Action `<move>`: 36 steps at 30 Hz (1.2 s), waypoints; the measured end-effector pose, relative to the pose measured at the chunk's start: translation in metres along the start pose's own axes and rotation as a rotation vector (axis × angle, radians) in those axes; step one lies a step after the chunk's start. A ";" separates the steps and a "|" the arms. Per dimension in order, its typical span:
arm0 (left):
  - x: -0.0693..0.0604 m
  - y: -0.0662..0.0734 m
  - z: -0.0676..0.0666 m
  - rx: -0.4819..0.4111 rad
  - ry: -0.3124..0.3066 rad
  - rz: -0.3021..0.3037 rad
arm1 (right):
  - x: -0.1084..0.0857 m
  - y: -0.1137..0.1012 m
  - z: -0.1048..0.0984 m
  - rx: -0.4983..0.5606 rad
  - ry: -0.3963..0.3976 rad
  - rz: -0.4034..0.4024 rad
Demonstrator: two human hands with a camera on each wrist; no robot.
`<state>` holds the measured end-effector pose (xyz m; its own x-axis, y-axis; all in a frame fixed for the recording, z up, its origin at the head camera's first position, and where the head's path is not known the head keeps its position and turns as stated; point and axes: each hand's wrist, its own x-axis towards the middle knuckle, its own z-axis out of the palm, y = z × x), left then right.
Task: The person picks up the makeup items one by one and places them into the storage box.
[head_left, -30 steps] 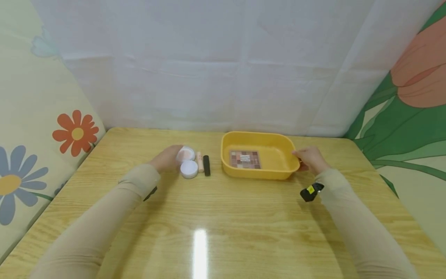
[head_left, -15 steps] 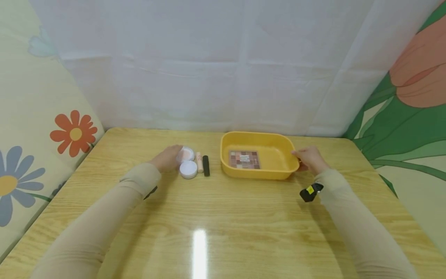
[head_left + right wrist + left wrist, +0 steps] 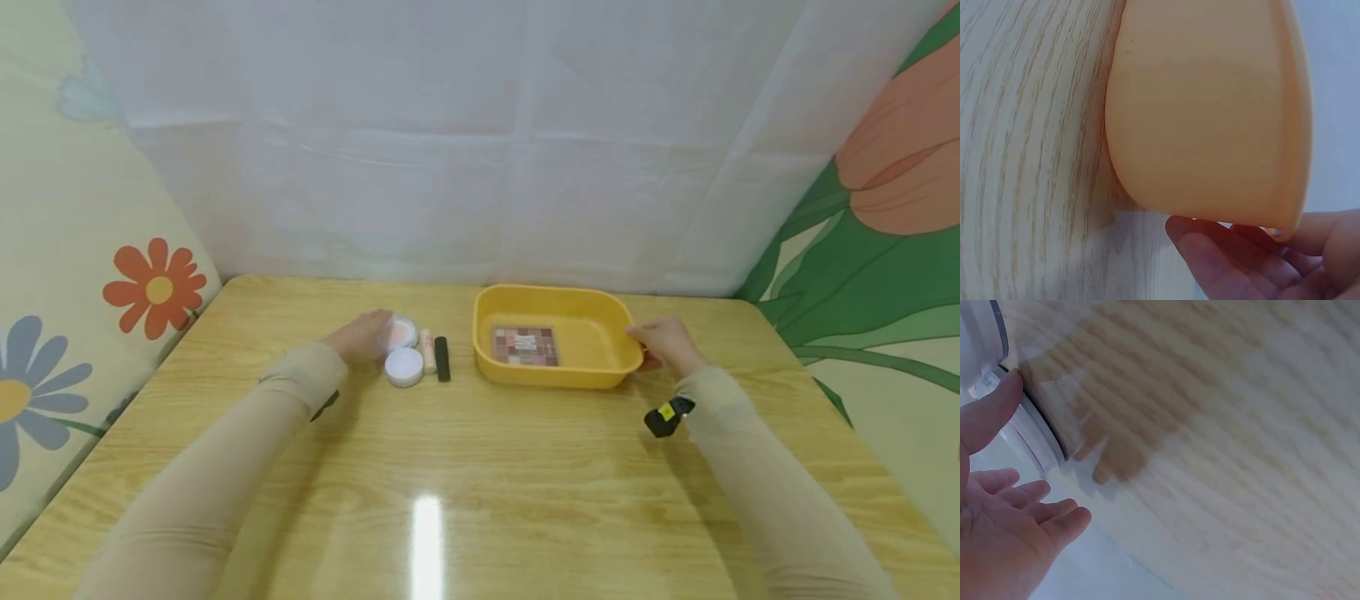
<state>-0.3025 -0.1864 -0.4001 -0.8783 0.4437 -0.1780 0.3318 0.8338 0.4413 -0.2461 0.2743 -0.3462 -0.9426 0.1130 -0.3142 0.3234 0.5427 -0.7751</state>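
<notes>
My left hand (image 3: 363,336) is at a round clear-lidded compact (image 3: 402,332) with a pinkish middle. In the left wrist view, the thumb lies against the compact's side, while the other fingers extend near its far end, apparently apart from it. A white round jar (image 3: 404,367) stands in front of the compact. Beside them lie a pale pink tube (image 3: 428,352) and a black tube (image 3: 442,359). My right hand (image 3: 666,343) pinches the right rim of a yellow plastic basin (image 3: 558,377), thumb over the rim and fingers beneath. An eyeshadow palette (image 3: 525,345) lies inside, towards the left.
Everything stands on a wood-grain table (image 3: 480,467), near its back edge. Behind it hangs a white cloth (image 3: 480,150). Flower-patterned hangings (image 3: 52,208) flank both sides.
The whole head view shifts very slightly. Both hands stay where they were, the left at the compact and the right on the basin's rim.
</notes>
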 end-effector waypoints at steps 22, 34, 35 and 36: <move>0.011 0.005 -0.003 0.086 -0.073 0.091 | -0.002 -0.001 0.002 0.004 0.002 0.010; 0.019 -0.003 -0.004 0.033 -0.039 0.167 | -0.003 0.000 0.001 -0.003 0.010 0.009; 0.020 -0.005 -0.004 0.018 -0.031 0.191 | -0.003 0.000 0.001 -0.007 0.010 0.012; 0.020 -0.006 -0.004 0.010 -0.023 0.212 | -0.002 0.000 0.000 -0.007 0.010 0.015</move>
<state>-0.3234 -0.1841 -0.4028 -0.7804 0.6170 -0.1018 0.5119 0.7238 0.4626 -0.2437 0.2738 -0.3457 -0.9385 0.1294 -0.3201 0.3368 0.5469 -0.7664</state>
